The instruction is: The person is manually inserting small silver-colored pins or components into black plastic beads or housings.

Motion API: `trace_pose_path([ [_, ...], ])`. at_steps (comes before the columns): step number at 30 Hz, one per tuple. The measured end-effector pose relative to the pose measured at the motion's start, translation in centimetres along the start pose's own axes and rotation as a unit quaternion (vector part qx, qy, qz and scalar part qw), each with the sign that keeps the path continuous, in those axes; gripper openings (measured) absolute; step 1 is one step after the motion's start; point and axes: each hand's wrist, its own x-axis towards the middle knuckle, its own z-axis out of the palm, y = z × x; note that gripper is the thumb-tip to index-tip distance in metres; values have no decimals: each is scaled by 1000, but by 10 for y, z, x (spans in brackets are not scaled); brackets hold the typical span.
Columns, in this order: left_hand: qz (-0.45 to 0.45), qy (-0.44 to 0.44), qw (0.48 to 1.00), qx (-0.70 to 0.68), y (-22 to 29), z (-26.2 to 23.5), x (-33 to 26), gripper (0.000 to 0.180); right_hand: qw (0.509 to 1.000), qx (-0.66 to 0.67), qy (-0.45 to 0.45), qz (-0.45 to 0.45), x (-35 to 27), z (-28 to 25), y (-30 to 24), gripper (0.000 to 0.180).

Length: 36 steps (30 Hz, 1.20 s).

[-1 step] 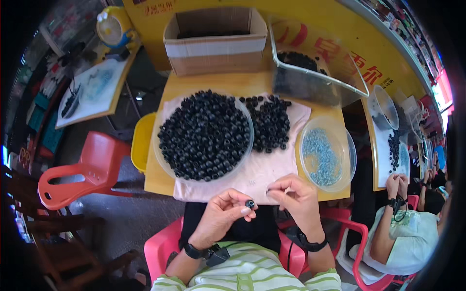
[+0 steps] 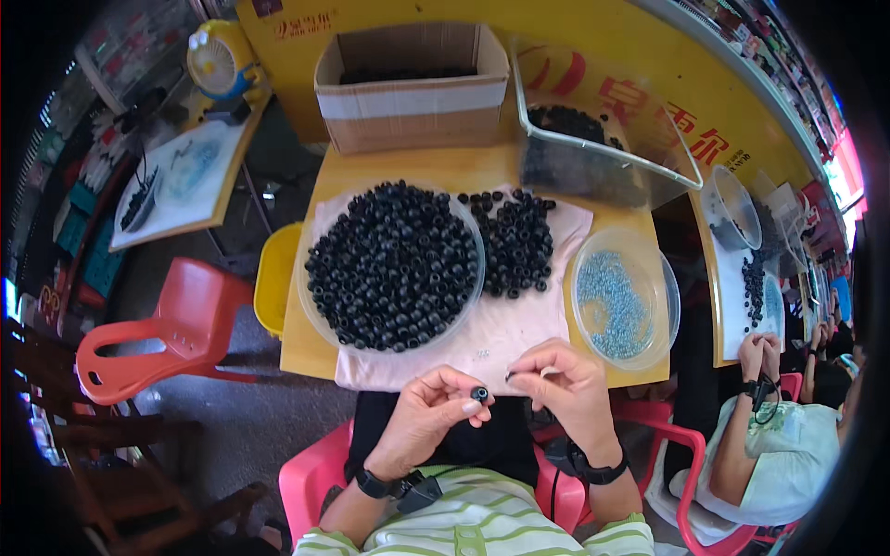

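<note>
Between thumb and fingertips, my left hand pinches a small black cylindrical part with a round opening facing up. My right hand is closed in a pinch a little to its right, with a tiny dark tip showing at the fingers; what it is I cannot make out. Both hands hover by the near edge of a pale pink cloth. On the cloth stands a wide clear bowl heaped with similar black parts; a loose pile of them lies beside it.
Right of the cloth, a clear tub holds small bluish translucent pieces. Behind stand a cardboard box and a clear bin with black parts. A red chair and yellow bin are left; a person sits right.
The view has shifted slightly, so the table and its containers appear a little lower. Both hands keep nearly the same pinched poses.
</note>
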Motion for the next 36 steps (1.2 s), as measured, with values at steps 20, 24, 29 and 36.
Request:
trace_pose_path([
  [20,-19,-56,996,-72,8,8,-8,14,993,22,-48,-105,-18,9,-24,11],
  [24,3,-72,995,-65,7,9,-5,13,996,33,-46,-69,-20,7,-24,14],
  [29,-12,-79,993,-82,4,7,-4,12,984,-42,-25,-171,-20,8,-14,23],
  [36,-65,-82,979,-177,3,8,-3,12,966,-138,6,-219,-19,19,-20,41],
])
